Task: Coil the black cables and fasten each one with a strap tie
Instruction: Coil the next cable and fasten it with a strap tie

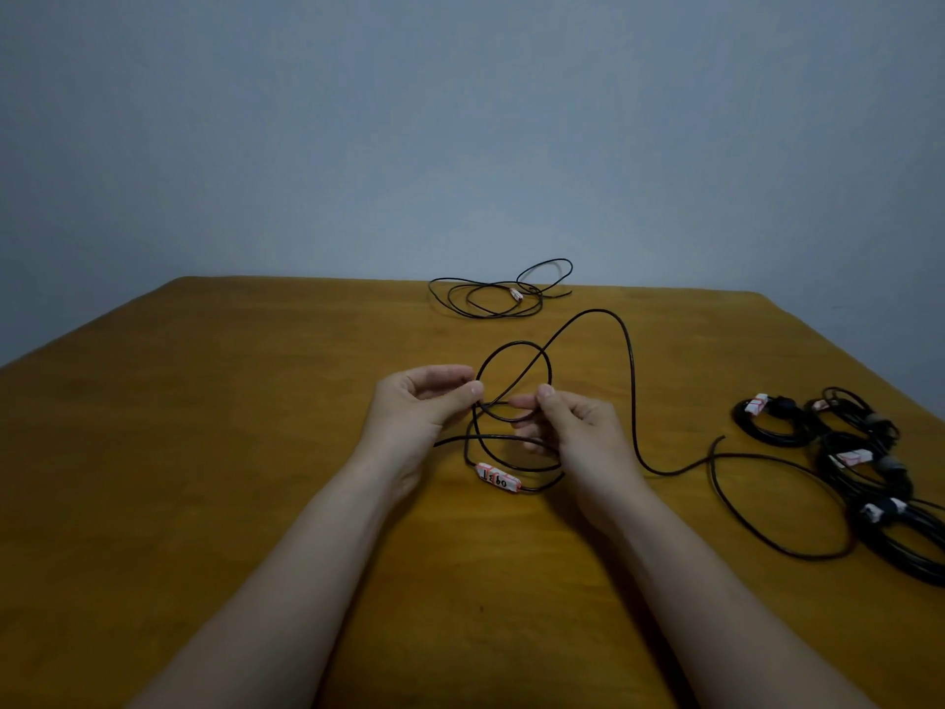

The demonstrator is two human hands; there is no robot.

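Both forearms reach forward over the desk [245,411], palms facing each other. The left hand [424,401] pinches the black cable [595,310] between thumb and forefinger, and the right hand [572,432] pinches the same raised loop close by, its lower fingers [526,432] curled, apparently round a second turn. The cable's label [498,478] lies below on the desk, its tail trailing right near the tied coils [777,427]; a loose cable [491,295] lies at the far edge.

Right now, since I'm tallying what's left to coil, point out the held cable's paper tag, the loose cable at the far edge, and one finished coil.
paper tag [497,480]: head view, label's middle.
loose cable [538,300]: head view, right bend of loops.
finished coil [777,436]: head view, ring's near side.
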